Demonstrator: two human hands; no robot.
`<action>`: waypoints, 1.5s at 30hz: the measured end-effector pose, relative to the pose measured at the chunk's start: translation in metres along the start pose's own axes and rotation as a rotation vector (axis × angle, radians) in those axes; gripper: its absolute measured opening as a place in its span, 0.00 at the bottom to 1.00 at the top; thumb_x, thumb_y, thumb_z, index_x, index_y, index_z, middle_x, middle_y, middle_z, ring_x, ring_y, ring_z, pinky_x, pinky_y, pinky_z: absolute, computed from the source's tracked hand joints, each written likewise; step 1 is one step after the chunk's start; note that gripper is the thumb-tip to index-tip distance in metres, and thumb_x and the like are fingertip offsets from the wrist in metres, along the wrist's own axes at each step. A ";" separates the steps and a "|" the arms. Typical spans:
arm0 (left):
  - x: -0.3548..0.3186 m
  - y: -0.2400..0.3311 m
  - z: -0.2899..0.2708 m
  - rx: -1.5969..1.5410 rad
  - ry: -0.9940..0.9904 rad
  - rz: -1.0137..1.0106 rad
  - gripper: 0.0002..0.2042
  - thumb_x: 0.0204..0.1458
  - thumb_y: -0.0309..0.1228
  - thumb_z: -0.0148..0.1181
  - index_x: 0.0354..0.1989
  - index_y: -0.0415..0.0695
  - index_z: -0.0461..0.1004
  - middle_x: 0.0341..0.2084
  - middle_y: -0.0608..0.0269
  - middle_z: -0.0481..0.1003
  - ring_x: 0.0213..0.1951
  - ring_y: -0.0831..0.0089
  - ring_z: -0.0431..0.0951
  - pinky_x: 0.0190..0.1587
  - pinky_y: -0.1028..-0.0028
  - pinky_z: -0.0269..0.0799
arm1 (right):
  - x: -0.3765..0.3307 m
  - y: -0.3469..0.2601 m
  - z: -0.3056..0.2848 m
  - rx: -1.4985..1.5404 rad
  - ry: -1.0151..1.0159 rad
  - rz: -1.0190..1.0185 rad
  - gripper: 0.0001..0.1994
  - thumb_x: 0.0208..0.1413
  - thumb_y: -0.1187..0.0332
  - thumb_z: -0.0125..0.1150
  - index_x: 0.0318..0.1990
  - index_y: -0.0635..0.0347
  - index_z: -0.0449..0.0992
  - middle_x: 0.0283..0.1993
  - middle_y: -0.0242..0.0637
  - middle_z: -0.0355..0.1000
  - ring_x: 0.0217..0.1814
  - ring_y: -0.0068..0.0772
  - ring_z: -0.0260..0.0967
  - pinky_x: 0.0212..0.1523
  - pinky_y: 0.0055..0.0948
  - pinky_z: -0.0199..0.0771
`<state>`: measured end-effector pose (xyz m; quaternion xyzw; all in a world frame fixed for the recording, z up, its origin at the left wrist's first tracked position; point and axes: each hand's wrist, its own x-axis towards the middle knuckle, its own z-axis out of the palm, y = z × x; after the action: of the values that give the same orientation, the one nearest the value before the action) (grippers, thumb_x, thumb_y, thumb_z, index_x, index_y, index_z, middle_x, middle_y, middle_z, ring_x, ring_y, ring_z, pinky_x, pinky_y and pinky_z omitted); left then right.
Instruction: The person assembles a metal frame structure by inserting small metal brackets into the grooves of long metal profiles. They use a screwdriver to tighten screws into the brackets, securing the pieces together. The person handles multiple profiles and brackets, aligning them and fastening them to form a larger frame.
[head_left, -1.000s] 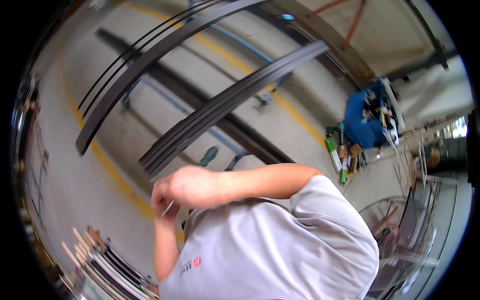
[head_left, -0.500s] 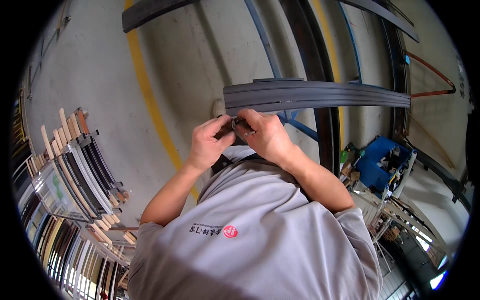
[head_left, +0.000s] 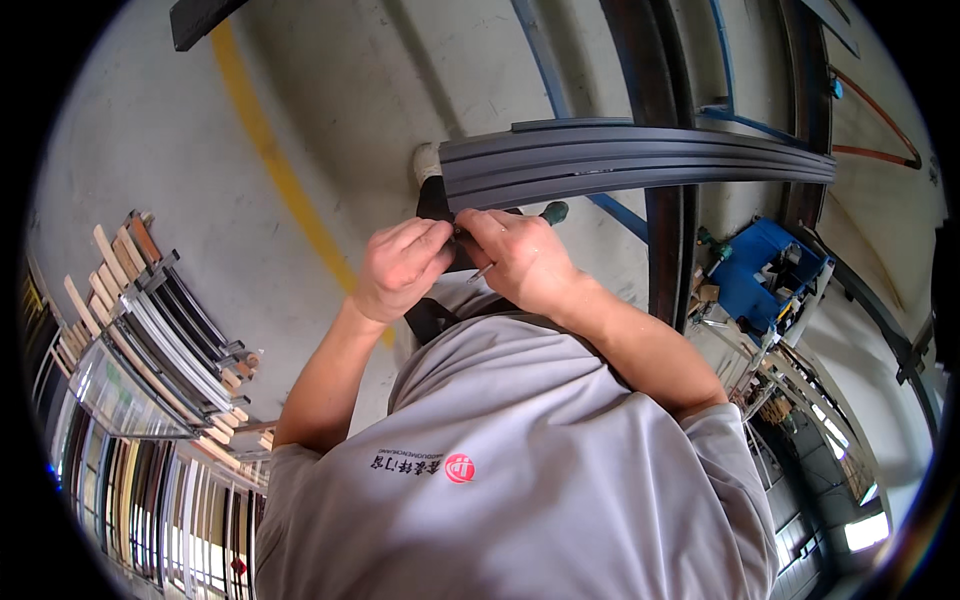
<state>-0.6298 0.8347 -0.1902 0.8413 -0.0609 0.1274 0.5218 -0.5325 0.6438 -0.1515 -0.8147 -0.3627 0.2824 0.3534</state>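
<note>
My left hand (head_left: 403, 270) and my right hand (head_left: 530, 262) meet in front of my waist, fingertips almost touching. Both are closed in a pinch around something small and dark that the fingers mostly cover. A screwdriver (head_left: 555, 212) is also tucked in my right hand: its green handle sticks out on the far side and its thin metal shaft points back toward my body. Just beyond my fingertips lies the squared end of a grooved dark grey profile (head_left: 620, 160), which stretches off to the right.
Dark steel beams (head_left: 668, 250) and blue bars (head_left: 545, 60) carry the profile. A blue bin (head_left: 755, 270) with tools stands at the right. Racks of long strips (head_left: 170, 330) are at the left. A yellow line (head_left: 270, 150) crosses the floor, near my shoe (head_left: 427, 165).
The view has shifted, so the profile sits higher. My hands have moved slightly left and remain together; the screwdriver's green handle now shows beyond my right hand.
</note>
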 end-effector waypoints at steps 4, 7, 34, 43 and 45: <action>-0.005 -0.017 -0.006 0.133 0.021 0.021 0.17 0.42 0.15 0.72 0.43 0.35 0.78 0.32 0.56 0.78 0.30 0.59 0.80 0.28 0.64 0.75 | -0.002 0.000 0.005 -0.016 0.080 0.080 0.21 0.56 0.77 0.70 0.57 0.64 0.76 0.40 0.50 0.81 0.38 0.56 0.80 0.36 0.45 0.81; -0.013 -0.039 -0.006 0.203 -0.018 0.012 0.17 0.43 0.15 0.73 0.43 0.35 0.78 0.33 0.57 0.79 0.30 0.60 0.80 0.27 0.65 0.74 | -0.005 0.009 0.008 -0.047 0.084 0.125 0.21 0.57 0.77 0.70 0.58 0.65 0.76 0.40 0.51 0.81 0.37 0.53 0.81 0.37 0.43 0.82; -0.027 -0.077 0.016 0.131 -0.008 0.038 0.19 0.41 0.13 0.74 0.44 0.34 0.79 0.34 0.53 0.80 0.31 0.58 0.82 0.31 0.65 0.78 | -0.010 0.022 0.026 -0.032 0.089 0.231 0.18 0.58 0.77 0.69 0.56 0.63 0.77 0.40 0.50 0.80 0.36 0.57 0.79 0.35 0.44 0.80; -0.026 -0.075 0.018 0.130 -0.007 0.050 0.19 0.40 0.13 0.73 0.43 0.34 0.79 0.33 0.55 0.80 0.30 0.58 0.82 0.31 0.66 0.78 | -0.011 0.024 0.030 -0.040 0.103 0.231 0.18 0.58 0.77 0.69 0.56 0.63 0.77 0.41 0.49 0.80 0.36 0.57 0.79 0.35 0.44 0.80; -0.025 -0.075 0.018 0.125 -0.007 0.053 0.19 0.40 0.13 0.73 0.43 0.34 0.79 0.33 0.55 0.80 0.30 0.58 0.82 0.31 0.66 0.78 | -0.010 0.023 0.030 -0.034 0.099 0.237 0.19 0.58 0.77 0.69 0.57 0.63 0.77 0.42 0.50 0.80 0.36 0.57 0.79 0.35 0.44 0.80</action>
<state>-0.6335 0.8512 -0.2698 0.8708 -0.0768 0.1417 0.4644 -0.5507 0.6355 -0.1852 -0.8707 -0.2508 0.2756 0.3209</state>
